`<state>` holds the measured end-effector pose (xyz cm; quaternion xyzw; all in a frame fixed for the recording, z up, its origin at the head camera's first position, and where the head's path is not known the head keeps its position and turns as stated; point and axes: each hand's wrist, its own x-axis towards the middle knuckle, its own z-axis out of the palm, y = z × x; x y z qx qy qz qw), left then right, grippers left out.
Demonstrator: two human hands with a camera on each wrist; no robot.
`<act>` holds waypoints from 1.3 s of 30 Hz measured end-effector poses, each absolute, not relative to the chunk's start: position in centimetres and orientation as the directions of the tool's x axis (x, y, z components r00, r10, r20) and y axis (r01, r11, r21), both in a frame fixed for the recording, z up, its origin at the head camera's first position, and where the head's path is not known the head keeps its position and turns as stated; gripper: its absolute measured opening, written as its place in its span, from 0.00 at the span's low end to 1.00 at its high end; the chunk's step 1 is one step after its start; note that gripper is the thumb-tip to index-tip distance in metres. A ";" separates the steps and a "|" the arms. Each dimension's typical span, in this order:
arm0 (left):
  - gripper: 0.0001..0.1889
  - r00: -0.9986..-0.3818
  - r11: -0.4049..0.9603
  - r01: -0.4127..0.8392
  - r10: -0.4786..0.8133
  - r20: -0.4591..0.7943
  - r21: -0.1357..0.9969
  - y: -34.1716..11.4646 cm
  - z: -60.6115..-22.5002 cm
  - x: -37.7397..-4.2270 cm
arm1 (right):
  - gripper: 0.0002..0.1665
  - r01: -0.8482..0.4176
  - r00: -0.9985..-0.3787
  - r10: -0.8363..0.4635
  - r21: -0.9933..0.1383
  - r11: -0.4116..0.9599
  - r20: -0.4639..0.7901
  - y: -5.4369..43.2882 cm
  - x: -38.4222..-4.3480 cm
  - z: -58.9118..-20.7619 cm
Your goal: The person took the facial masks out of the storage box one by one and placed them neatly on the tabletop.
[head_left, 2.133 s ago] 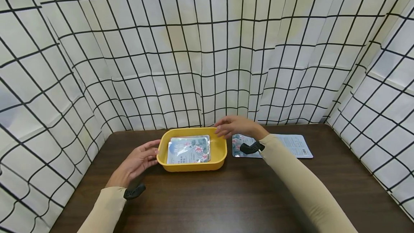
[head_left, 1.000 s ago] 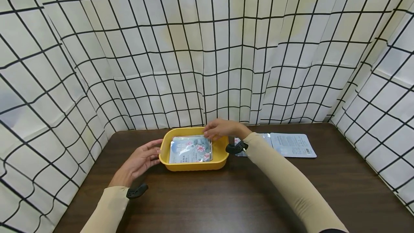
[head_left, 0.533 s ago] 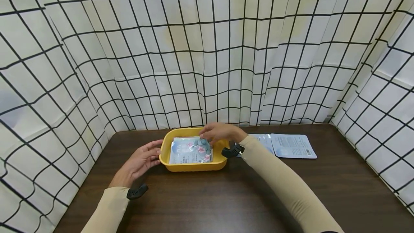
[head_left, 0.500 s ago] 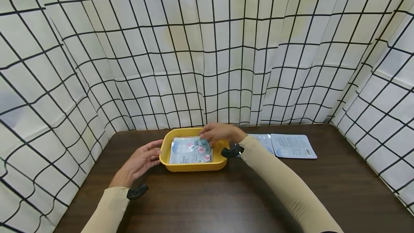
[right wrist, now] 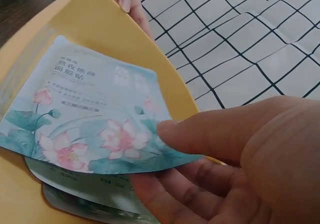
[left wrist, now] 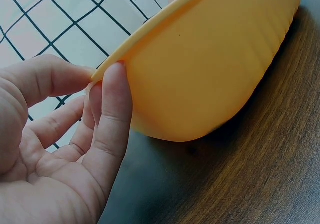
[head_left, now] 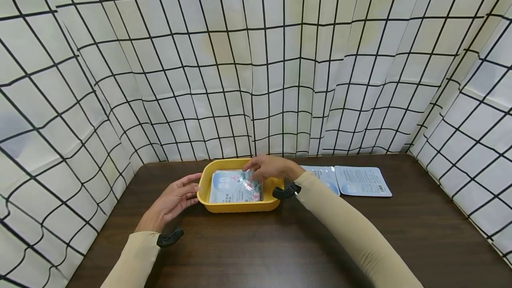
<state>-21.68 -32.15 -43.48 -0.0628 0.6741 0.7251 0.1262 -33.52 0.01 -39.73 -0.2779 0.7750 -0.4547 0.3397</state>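
A yellow plastic basin [head_left: 240, 207] stands on the table with a small stack of sheet mask packets in it. My left hand [head_left: 176, 199] is at its left end, and in the left wrist view the thumb and fingertips pinch the basin's rim [left wrist: 150, 27]. My right hand [head_left: 272, 168] reaches in over the right side. It pinches the top sheet mask packet [right wrist: 100, 108], pale blue with pink lotus flowers, thumb on the printed face and fingers beneath the edge. Under it show the edges of other packets [right wrist: 80, 186].
To the right of the basin, two more sheet mask packets lie flat: one text side up [head_left: 362, 181], the other [head_left: 324, 177] partly behind my right forearm. Around the dark wooden table [head_left: 240, 248] hangs white cloth [head_left: 224, 101] with a black grid.
My right hand has come left from the basin's right rim to the stack, and its fingers have gone onto the top packet's edge. The left hand stays at the rim.
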 end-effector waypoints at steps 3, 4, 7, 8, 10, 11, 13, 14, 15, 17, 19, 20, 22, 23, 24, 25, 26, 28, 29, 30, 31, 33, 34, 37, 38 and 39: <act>0.35 -0.960 -0.063 -0.268 0.101 -0.261 0.962 -32.1 -43.4 -21.7 | 0.23 -0.104 -0.606 -0.747 -0.904 0.415 -0.273 -0.1 -33.4 -39.7; 0.35 -0.960 -0.065 -0.268 0.101 -0.261 0.961 -32.1 -43.4 -21.7 | 0.23 -0.095 -0.603 -0.750 -0.909 0.407 -0.272 -0.1 -33.3 -39.7; 0.36 -0.960 -0.065 -0.267 0.101 -0.260 0.962 -32.2 -43.4 -21.7 | 0.23 -0.087 -0.596 -0.758 -0.917 0.389 -0.265 -0.1 -33.2 -39.6; 0.36 -0.960 -0.065 -0.267 0.101 -0.260 0.962 -32.2 -43.4 -21.7 | 0.23 -0.089 -0.593 -0.761 -0.919 0.385 -0.262 -0.1 -33.2 -39.5; 0.35 -0.961 -0.062 -0.266 0.101 -0.259 0.962 -32.2 -43.4 -21.7 | 0.23 -0.096 -0.588 -0.768 -0.920 0.379 -0.255 -0.1 -33.2 -39.5; 0.35 -0.961 -0.060 -0.265 0.101 -0.259 0.962 -32.2 -43.4 -21.7 | 0.22 -0.100 -0.584 -0.772 -0.922 0.375 -0.250 -0.1 -33.2 -39.5; 0.35 -0.961 -0.058 -0.264 0.102 -0.258 0.963 -32.2 -43.4 -21.7 | 0.21 -0.114 -0.577 -0.781 -0.924 0.365 -0.238 -0.1 -33.2 -39.5; 0.35 -0.961 -0.059 -0.264 0.103 -0.257 0.963 -32.2 -43.4 -21.7 | 0.21 -0.121 -0.574 -0.785 -0.925 0.361 -0.231 -0.1 -33.2 -39.5; 0.35 -0.961 -0.060 -0.263 0.103 -0.257 0.963 -32.2 -43.4 -21.7 | 0.20 -0.126 -0.573 -0.788 -0.926 0.355 -0.225 0.0 -33.2 -39.5; 0.35 -0.961 -0.063 -0.263 0.104 -0.256 0.963 -32.1 -43.4 -21.7 | 0.20 -0.134 -0.573 -0.791 -0.927 0.349 -0.215 -0.1 -33.2 -39.5; 0.35 -0.961 -0.067 -0.263 0.107 -0.255 0.962 -32.1 -43.4 -21.8 | 0.19 -0.136 -0.578 -0.788 -0.928 0.347 -0.210 -0.1 -33.3 -39.5; 0.35 -0.961 -0.068 -0.262 0.108 -0.254 0.963 -32.1 -43.4 -21.8 | 0.19 -0.132 -0.581 -0.787 -0.930 0.344 -0.208 -0.1 -33.3 -39.5; 0.35 -0.961 -0.068 -0.262 0.110 -0.253 0.963 -32.1 -43.4 -21.8 | 0.19 -0.128 -0.585 -0.784 -0.931 0.341 -0.207 -0.1 -33.4 -39.5; 0.35 -0.961 -0.069 -0.261 0.110 -0.253 0.963 -32.2 -43.3 -21.8 | 0.19 -0.125 -0.586 -0.783 -0.932 0.340 -0.207 -0.1 -33.4 -39.4; 0.35 -0.961 -0.068 -0.261 0.111 -0.253 0.963 -32.2 -43.3 -21.8 | 0.19 -0.121 -0.587 -0.782 -0.933 0.339 -0.208 -0.1 -33.3 -39.4; 0.35 -0.961 -0.068 -0.261 0.112 -0.252 0.963 -32.2 -43.3 -21.8 | 0.19 -0.119 -0.587 -0.782 -0.933 0.339 -0.209 -0.1 -33.3 -39.4; 0.35 -0.961 -0.068 -0.261 0.112 -0.252 0.963 -32.2 -43.3 -21.8 | 0.19 -0.117 -0.585 -0.783 -0.934 0.336 -0.209 -0.1 -33.3 -39.3; 0.35 -0.961 -0.069 -0.260 0.113 -0.252 0.963 -32.2 -43.3 -21.8 | 0.19 -0.111 -0.584 -0.785 -0.937 0.332 -0.209 -0.1 -33.3 -39.3; 0.35 -0.962 -0.070 -0.259 0.112 -0.251 0.963 -32.2 -43.3 -21.8 | 0.20 -0.109 -0.584 -0.785 -0.938 0.329 -0.208 -0.1 -33.3 -39.3; 0.34 -0.961 -0.071 -0.259 0.114 -0.250 0.963 -32.2 -43.3 -21.8 | 0.20 -0.107 -0.582 -0.786 -0.940 0.325 -0.206 0.0 -33.3 -39.3; 0.34 -0.962 -0.073 -0.259 0.113 -0.250 0.963 -32.2 -43.3 -21.8 | 0.20 -0.108 -0.582 -0.788 -0.941 0.322 -0.202 0.0 -33.3 -39.3; 0.34 -0.961 -0.076 -0.260 0.112 -0.251 0.963 -32.2 -43.3 -21.8 | 0.21 -0.113 -0.584 -0.789 -0.942 0.315 -0.193 0.0 -33.3 -39.3; 0.34 -0.961 -0.076 -0.261 0.112 -0.252 0.962 -32.2 -43.3 -21.8 | 0.21 -0.117 -0.586 -0.789 -0.943 0.311 -0.187 0.0 -33.3 -39.2; 0.34 -0.960 -0.077 -0.265 0.110 -0.256 0.961 -32.2 -43.4 -21.7 | 0.20 -0.129 -0.594 -0.786 -0.944 0.303 -0.171 0.1 -33.3 -39.1; 0.34 -0.960 -0.076 -0.266 0.111 -0.257 0.961 -32.2 -43.4 -21.7 | 0.20 -0.131 -0.596 -0.785 -0.945 0.299 -0.166 0.1 -33.2 -39.1; 0.34 -0.960 -0.076 -0.267 0.111 -0.258 0.961 -32.2 -43.4 -21.7 | 0.20 -0.131 -0.597 -0.786 -0.947 0.294 -0.161 0.1 -33.2 -39.0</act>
